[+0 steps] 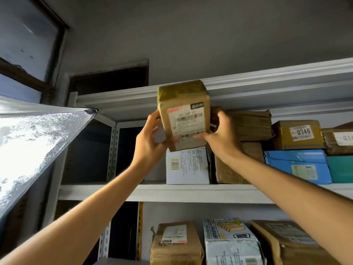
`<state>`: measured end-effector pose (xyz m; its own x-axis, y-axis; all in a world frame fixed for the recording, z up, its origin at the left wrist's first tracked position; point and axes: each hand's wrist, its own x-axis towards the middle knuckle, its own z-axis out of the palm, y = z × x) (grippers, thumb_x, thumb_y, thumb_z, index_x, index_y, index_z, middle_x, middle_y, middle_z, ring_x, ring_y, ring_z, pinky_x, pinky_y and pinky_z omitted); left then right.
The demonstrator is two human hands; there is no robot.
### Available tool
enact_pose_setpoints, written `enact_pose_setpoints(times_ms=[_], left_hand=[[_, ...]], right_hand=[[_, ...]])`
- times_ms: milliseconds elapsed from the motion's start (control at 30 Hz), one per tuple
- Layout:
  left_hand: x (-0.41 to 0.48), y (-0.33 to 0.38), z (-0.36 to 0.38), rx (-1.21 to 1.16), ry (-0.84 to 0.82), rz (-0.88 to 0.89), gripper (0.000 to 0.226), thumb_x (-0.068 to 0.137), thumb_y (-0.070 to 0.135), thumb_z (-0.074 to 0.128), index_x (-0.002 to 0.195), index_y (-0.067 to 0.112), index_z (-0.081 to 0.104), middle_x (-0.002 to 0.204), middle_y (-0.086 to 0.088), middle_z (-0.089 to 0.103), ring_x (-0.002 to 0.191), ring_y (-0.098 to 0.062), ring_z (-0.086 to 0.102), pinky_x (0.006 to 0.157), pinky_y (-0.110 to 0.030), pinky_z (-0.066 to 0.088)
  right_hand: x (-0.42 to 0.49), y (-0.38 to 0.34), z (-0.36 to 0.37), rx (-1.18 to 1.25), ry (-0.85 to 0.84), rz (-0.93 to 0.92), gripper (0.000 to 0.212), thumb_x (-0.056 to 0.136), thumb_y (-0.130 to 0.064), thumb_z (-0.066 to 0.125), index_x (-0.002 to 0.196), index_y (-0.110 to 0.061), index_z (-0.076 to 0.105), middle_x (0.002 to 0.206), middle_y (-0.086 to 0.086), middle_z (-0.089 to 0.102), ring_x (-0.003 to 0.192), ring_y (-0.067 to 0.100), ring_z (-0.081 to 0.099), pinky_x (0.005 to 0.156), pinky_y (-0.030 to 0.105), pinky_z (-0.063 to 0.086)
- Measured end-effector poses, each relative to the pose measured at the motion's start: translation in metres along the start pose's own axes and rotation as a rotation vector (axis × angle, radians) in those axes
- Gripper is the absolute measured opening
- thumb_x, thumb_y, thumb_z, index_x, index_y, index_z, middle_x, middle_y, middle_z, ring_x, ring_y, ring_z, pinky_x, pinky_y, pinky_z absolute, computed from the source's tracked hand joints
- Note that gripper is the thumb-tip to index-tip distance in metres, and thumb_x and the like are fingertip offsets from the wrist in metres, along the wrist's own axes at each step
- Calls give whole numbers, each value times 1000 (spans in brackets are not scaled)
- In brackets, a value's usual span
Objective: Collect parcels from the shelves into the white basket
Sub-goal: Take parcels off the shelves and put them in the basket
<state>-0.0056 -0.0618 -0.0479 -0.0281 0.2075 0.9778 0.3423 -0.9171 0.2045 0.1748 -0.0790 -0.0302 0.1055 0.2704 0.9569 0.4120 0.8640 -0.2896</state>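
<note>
A brown cardboard parcel (183, 111) with a white shipping label is held up in front of the upper shelf (191, 192), above a white box (187, 165). My left hand (150, 138) grips its left side, thumb on the label near the barcode. My right hand (219, 132) grips its right side, thumb on the lower front. The parcel stands upright, its top level with the shelf's top rail. The white basket is not in view.
More parcels fill the upper shelf to the right: brown boxes (298, 134), a blue mailer (298, 165), a teal one (342, 169). The lower shelf holds a brown parcel (175, 243), a printed white bag (231, 243) and another brown box (286, 243). A bright window (28, 146) is at left.
</note>
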Motion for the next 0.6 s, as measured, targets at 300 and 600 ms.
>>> enact_pose_setpoints(times_ms=[300, 600], left_hand=[[-1, 24, -1, 188, 17, 186, 93, 64, 58, 68, 146, 46, 25, 119, 9, 38, 97, 17, 44, 70, -11, 51], [-4, 11, -3, 166, 49, 165, 78, 78, 61, 56, 147, 40, 28, 121, 4, 41, 102, -11, 54, 73, -15, 53]], right_hand=[[3, 3, 4, 574, -66, 390, 24, 91, 1, 57, 93, -21, 66, 106, 2, 71, 108, 27, 62, 89, 50, 52], [-7, -29, 7, 500, -28, 406, 25, 88, -2, 61, 97, -25, 63, 98, -6, 69, 100, 16, 63, 85, 36, 54]])
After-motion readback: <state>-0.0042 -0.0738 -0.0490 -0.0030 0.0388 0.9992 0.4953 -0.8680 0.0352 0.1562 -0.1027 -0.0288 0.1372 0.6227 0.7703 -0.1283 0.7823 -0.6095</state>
